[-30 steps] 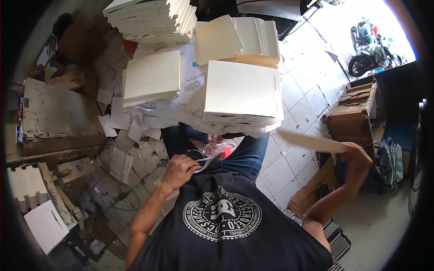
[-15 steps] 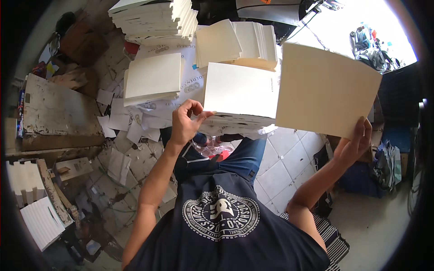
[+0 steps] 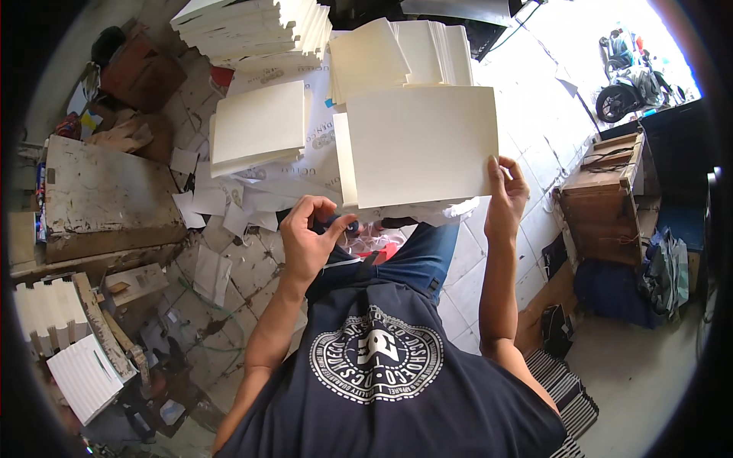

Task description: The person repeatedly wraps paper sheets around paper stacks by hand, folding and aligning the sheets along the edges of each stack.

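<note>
right hand [image 3: 508, 195]: the fingers grasp a cream sheet [image 3: 424, 145] near the lower part of its right edge, the thumb on its upper face. the sheet is at the front right of the work surface, broad face up, over a front stack [image 3: 346, 156] of cream sheets; a strip of this stack shows along the sheet's left side. whether the two touch cannot be told.

left hand [image 3: 308, 238]: the fingers are loosely curled and released, the thumb apart from the forefinger; the hand is just below and to the left of the sheet's near corner, apart from it.

surroundings: printed paper [image 3: 319, 137] covers the work surface. to the left of the sheet lies a low pile [image 3: 258, 126] of cream sheets; behind it rises a tall stack [image 3: 229, 30] with uneven edges. directly behind the sheet, a fanned group [image 3: 370, 57] of cream leaves lies partly overlapped by it. scraps of paper [image 3: 210, 198] lie on the tiled floor [image 3: 466, 286] at the left. a worn box [image 3: 111, 195] stands further left, with a ridged white stack [image 3: 84, 378] at lower left. at the right stands a wooden cabinet [image 3: 599, 202]; at upper right, in bright light, a motorcycle [image 3: 622, 95].
</note>
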The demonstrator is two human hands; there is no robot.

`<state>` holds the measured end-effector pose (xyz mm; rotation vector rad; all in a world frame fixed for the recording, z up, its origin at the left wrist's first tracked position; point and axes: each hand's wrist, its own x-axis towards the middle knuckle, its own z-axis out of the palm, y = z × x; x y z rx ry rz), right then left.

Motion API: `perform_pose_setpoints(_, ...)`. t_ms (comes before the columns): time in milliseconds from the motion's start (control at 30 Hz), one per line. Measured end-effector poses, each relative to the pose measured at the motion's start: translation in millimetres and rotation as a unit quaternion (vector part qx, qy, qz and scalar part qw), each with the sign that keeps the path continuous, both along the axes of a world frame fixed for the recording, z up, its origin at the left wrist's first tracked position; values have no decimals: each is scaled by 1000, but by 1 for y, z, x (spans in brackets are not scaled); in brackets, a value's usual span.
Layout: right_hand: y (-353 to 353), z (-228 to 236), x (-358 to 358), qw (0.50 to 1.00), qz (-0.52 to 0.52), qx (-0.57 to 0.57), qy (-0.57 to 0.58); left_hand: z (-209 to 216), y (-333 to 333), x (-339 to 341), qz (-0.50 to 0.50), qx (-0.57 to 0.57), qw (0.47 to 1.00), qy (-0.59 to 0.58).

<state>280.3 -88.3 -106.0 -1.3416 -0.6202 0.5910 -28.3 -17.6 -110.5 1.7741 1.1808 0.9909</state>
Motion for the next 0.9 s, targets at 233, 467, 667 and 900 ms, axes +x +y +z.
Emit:
perform_pose_setpoints(233, 10, -7, -9, 999, 4, -33, -16, 18, 2, 12, 17, 34, 999, 17)
perform_pose_setpoints(467, 9, -11, -13, 998, 24, -47, -22, 15, 2, 8, 20, -3, 1000, -5)
perform_pose_setpoints(667, 10, -12, -14, 998, 28, -54, -32, 14, 4, 6, -6, 38, 999, 24)
perform_pose_setpoints(900, 13, -5, -17, 997, 38, -67, -30, 10, 14, 0, -49, -163, 983, -69)
